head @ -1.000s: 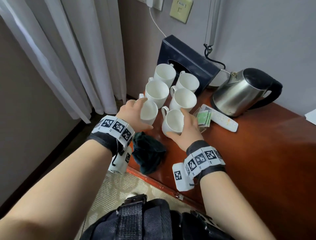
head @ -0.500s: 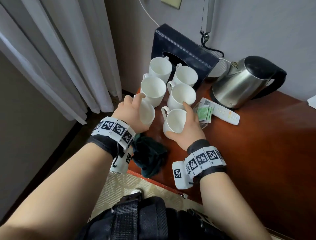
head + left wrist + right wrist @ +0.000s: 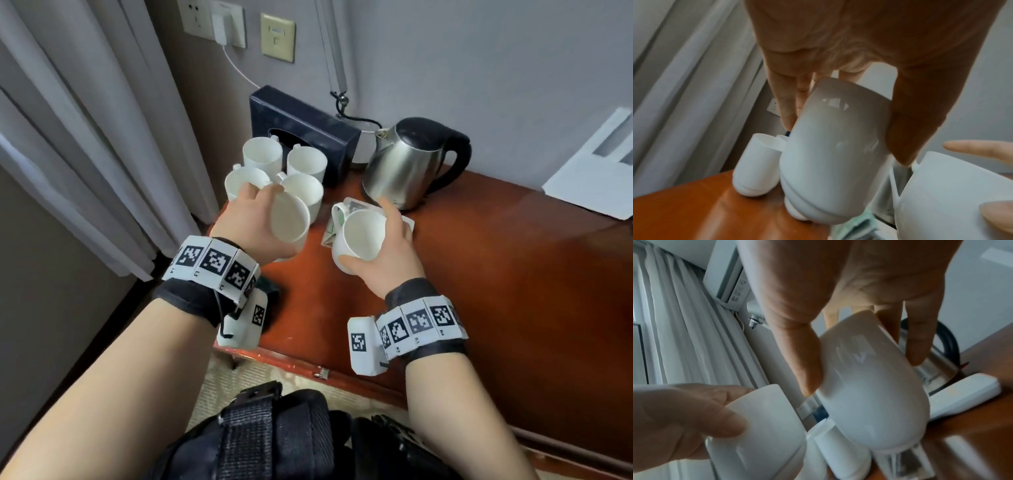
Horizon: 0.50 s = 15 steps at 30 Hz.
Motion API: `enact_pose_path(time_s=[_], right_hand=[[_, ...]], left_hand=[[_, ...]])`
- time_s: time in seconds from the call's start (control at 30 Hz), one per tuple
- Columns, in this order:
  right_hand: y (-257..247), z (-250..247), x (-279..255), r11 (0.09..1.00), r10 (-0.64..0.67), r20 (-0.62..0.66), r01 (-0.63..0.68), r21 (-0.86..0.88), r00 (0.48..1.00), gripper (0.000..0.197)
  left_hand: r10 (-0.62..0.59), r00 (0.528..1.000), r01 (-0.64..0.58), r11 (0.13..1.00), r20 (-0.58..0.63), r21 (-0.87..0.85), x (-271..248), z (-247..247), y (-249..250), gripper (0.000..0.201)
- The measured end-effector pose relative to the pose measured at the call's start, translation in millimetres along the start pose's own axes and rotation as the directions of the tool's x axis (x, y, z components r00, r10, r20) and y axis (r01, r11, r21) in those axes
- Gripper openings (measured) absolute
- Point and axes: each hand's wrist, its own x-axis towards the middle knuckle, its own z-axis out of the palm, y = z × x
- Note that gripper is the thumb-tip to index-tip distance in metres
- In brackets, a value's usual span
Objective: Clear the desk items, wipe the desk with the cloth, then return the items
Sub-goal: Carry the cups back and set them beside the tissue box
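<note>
Both hands hold white mugs lifted above the red-brown desk (image 3: pixel 479 291). My left hand (image 3: pixel 265 222) grips one mug (image 3: pixel 291 219) by its body, thumb on one side and fingers on the other; the left wrist view shows this mug (image 3: pixel 834 154) tilted. My right hand (image 3: pixel 368 240) grips a second mug (image 3: pixel 354 226) the same way, seen close in the right wrist view (image 3: pixel 873 394). Several more mugs (image 3: pixel 306 164) stand at the desk's back left. The dark cloth (image 3: pixel 272 291) is mostly hidden under my left wrist.
A dark tissue box (image 3: pixel 308 126) leans by the wall behind the mugs. A steel kettle (image 3: pixel 407 164) stands to their right. A white remote (image 3: pixel 962 394) and green tea bags (image 3: pixel 329 234) lie under my right hand. White paper (image 3: pixel 596 171) rests at the far right.
Both hands have lifted their mugs off the desk. The right hand's mug has moved right, over the remote and tea bags. The left hand's mug has risen and tilted.
</note>
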Motion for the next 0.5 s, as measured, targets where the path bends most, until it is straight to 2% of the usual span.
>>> enact_pose_path(time_s=[0.3, 0.5], right_hand=[[96, -143, -59, 0.997, 0.061, -0.153, -0.068, -0.039, 0.986, 0.094], [170, -228, -98, 0.986, 0.129, -0.275, -0.153, -0.067, 0.953, 0.094]], left_hand=[[0.184, 0.983, -0.184, 0.982, 0.004, -0.048, -48, 72, 147, 0.086], [0.329, 0.944, -0.325, 0.941, 0.029, -0.098, -76, 131, 243, 0.087]])
